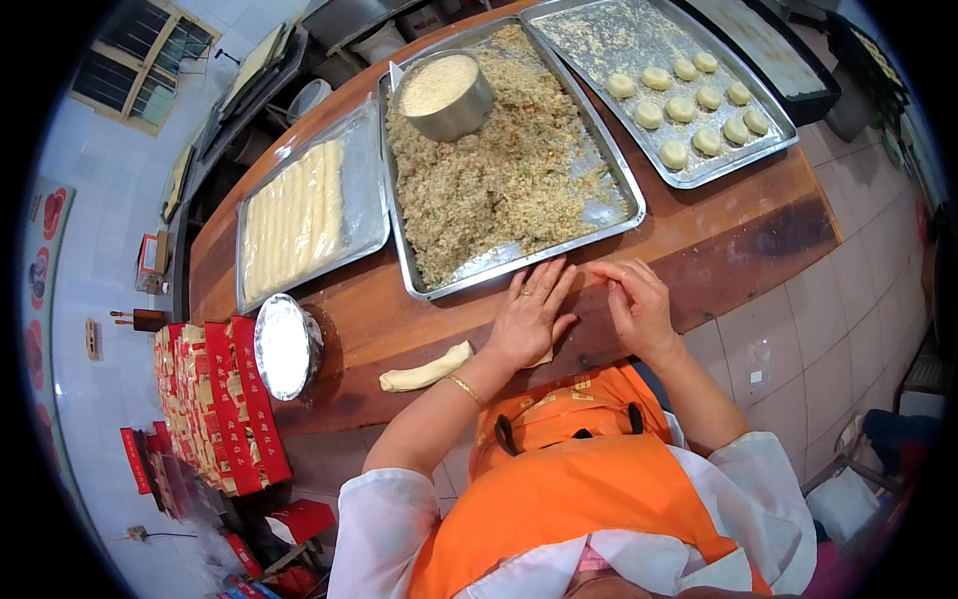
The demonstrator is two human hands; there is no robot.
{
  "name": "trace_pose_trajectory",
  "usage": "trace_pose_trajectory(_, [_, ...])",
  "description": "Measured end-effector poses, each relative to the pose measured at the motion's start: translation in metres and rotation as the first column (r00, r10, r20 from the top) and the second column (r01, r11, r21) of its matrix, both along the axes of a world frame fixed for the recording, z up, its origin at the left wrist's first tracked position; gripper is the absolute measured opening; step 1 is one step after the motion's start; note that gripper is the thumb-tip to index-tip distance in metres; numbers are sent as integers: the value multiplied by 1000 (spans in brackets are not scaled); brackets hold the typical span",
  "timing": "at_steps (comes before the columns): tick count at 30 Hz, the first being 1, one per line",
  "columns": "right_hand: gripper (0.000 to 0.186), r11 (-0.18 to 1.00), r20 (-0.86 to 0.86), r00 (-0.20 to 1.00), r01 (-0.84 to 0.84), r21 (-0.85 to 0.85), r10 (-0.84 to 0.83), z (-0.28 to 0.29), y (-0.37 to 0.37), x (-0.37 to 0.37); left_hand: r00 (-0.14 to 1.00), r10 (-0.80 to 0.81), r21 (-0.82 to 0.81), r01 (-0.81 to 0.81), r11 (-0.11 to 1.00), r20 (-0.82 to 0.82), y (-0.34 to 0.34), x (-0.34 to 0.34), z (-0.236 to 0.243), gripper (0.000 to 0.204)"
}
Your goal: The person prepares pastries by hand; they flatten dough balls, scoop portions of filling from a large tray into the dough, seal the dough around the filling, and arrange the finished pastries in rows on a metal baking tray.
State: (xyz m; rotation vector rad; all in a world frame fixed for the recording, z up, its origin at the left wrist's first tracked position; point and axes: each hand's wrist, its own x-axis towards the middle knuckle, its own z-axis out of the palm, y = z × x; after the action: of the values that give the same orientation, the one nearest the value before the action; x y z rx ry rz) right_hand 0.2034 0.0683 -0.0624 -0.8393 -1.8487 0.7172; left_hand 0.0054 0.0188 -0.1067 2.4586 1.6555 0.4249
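My left hand (531, 317) lies on the wooden table with its fingers stretched out, just below the filling tray. A bit of pale dough (546, 357) shows from under its palm; the rest is hidden. To the right, my right hand (641, 307) hovers at or just above the wood, its fingers curled toward the thumb. Whatever they hold, if anything, I cannot make out. A short roll of dough (427, 368) rests left of my left wrist. The metal tray (529, 262) beyond my hands holds a crumbly brown filling (479, 190).
A metal bowl (454, 122) of pale crumbs stands in the filling. Left is a tray (374, 235) of plastic-covered dough strips; far right, a floured tray (699, 180) with several round dough pieces. A silvery round container (286, 344) and red-and-gold packages (215, 399) are at left.
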Motion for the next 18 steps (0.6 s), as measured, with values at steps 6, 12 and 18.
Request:
trace_pose_trajectory(6, [32,999,-61,998,-22,33,24,7,15,-9,990,-100,-45,95,994,-100,16,-2,5,69])
trace_pose_trajectory(12, [17,996,94,995,-16,-86,24,-3,41,1,998,-44,-20,43,999,-51,-14,3,13,75])
trace_pose_trajectory(18, [48,974,823,533,-12,-227,198,21,125,-43,997,-81,27,81,996,-16,-16,3,5,73])
